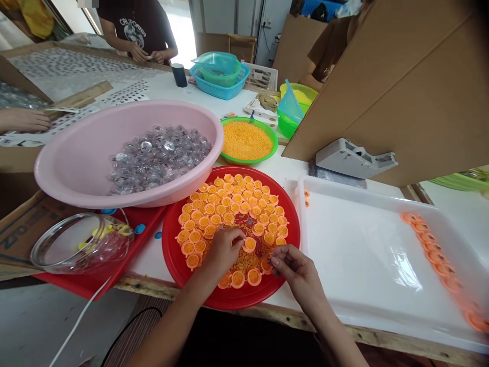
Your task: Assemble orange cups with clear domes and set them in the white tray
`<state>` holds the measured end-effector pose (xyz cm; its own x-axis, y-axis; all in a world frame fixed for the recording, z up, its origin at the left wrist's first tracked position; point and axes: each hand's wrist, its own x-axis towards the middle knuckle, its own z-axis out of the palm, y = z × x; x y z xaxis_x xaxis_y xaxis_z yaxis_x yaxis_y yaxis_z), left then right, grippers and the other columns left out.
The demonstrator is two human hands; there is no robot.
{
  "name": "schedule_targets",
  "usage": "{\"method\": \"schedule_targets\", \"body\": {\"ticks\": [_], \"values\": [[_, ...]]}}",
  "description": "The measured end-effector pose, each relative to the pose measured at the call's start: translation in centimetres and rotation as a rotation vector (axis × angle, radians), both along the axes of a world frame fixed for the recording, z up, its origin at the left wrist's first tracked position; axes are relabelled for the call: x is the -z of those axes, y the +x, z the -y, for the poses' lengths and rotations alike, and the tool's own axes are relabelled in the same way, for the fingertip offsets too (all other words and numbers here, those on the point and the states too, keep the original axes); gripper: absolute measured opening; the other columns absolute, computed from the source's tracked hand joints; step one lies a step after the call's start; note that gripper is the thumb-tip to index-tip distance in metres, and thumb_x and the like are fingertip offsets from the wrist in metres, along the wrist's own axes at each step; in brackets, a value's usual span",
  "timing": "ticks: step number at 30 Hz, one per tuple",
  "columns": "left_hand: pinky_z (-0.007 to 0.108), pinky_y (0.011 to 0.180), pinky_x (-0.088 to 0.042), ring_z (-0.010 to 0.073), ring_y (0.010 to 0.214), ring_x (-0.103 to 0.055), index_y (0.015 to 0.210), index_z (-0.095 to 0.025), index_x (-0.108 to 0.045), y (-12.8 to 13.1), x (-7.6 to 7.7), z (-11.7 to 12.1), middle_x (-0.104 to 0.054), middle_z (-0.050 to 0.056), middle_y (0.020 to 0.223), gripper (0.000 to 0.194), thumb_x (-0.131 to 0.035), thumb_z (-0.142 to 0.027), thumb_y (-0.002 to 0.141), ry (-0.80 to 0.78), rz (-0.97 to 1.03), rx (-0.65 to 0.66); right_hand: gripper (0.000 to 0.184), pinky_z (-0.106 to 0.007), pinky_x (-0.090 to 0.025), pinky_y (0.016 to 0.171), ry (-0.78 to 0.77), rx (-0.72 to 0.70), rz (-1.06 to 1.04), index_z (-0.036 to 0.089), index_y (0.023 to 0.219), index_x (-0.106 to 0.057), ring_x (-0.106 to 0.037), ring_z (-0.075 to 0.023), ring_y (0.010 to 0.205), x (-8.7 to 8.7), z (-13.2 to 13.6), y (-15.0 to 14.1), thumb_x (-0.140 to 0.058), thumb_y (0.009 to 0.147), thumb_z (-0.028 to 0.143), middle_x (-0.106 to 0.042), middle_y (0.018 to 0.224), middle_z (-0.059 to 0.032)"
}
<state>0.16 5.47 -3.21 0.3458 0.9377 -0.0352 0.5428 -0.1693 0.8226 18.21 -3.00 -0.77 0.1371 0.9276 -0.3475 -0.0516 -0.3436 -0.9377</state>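
Observation:
A round red tray (168,255) lies in front of me, covered with many small orange ring-shaped plastic pieces (209,209) and loose yellow-orange bits (244,262). Over its middle, my left hand (225,250) is closed in a pinch at the edge of one orange plastic piece (249,244). My right hand (296,267) is at the tray's right rim, thumb and fingers pinched beside another orange piece (266,263). The fingertips partly cover that piece; a small dark spot shows there.
A pink basin (69,153) of clear plastic pieces overlaps the tray's back left. Behind stands a green bowl (267,157) of yellow-orange bits. At right, a white tray (355,244) holds a row of orange pieces (433,250). A tape dispenser (351,158) stands by a cardboard panel (401,92). Other people work nearby.

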Motion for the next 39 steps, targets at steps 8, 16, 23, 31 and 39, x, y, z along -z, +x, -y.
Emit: {"method": "schedule_targets", "body": {"ticks": [8, 16, 23, 31, 39], "values": [[0.026, 0.064, -0.055, 0.0152, 0.072, -0.064, 0.074, -0.018, -0.058, -1.3, -4.6, 1.6, -0.062, -0.002, 0.072, 0.008, -0.061, -0.022, 0.079, -0.556, 0.507, -0.031, 0.019, -0.024, -0.046, 0.057, 0.017, -0.096, -0.251, 0.019, 0.089, -0.064, -0.055, -0.0106, 0.059, 0.3, -1.1, -1.1, -0.071, 0.079, 0.033, -0.063, 0.071, -0.0007], [0.034, 0.063, -0.060, 0.0170, 0.074, -0.063, 0.084, -0.017, -0.061, -1.2, -3.8, 2.9, -0.059, 0.001, 0.084, 0.016, -0.067, -0.031, 0.078, -0.700, 0.749, -0.121, 0.015, -0.022, -0.046, 0.058, 0.017, -0.145, -0.228, 0.020, 0.089, -0.066, -0.056, -0.0091, 0.058, 0.4, -0.5, -1.4, -0.072, 0.079, 0.030, -0.064, 0.071, 0.0006], [0.031, 0.073, -0.057, 0.0175, 0.082, -0.064, 0.099, -0.018, -0.064, -1.3, -3.6, 3.2, -0.062, 0.004, 0.092, 0.023, -0.066, -0.031, 0.080, -0.784, 0.819, -0.148, 0.019, -0.022, -0.047, 0.057, 0.005, -0.176, -0.172, 0.020, 0.086, -0.066, -0.057, -0.0100, 0.057, -0.1, -0.5, -1.7, -0.074, 0.077, 0.034, -0.064, 0.066, 0.0012], [0.034, 0.072, -0.059, 0.0182, 0.076, -0.067, 0.088, -0.018, -0.070, -0.5, -3.4, 3.6, -0.068, 0.002, 0.082, 0.020, -0.072, -0.031, 0.073, -0.707, 0.710, -0.176, 0.023, -0.026, -0.049, 0.056, -0.011, -0.135, -0.046, 0.019, 0.083, -0.068, -0.057, -0.0125, 0.056, 0.0, -1.1, -1.7, -0.077, 0.071, 0.038, -0.064, 0.064, 0.0005], [0.038, 0.079, -0.059, 0.0233, 0.084, -0.072, 0.093, -0.019, -0.075, -0.4, -3.2, 4.3, -0.076, 0.004, 0.089, 0.025, -0.072, -0.032, 0.073, -0.763, 0.687, -0.223, 0.020, -0.027, -0.048, 0.061, 0.009, -0.107, 0.107, 0.019, 0.077, -0.068, -0.059, -0.0150, 0.064, 0.2, -1.1, -1.9, -0.076, 0.071, 0.036, -0.067, 0.071, -0.0015]]}}
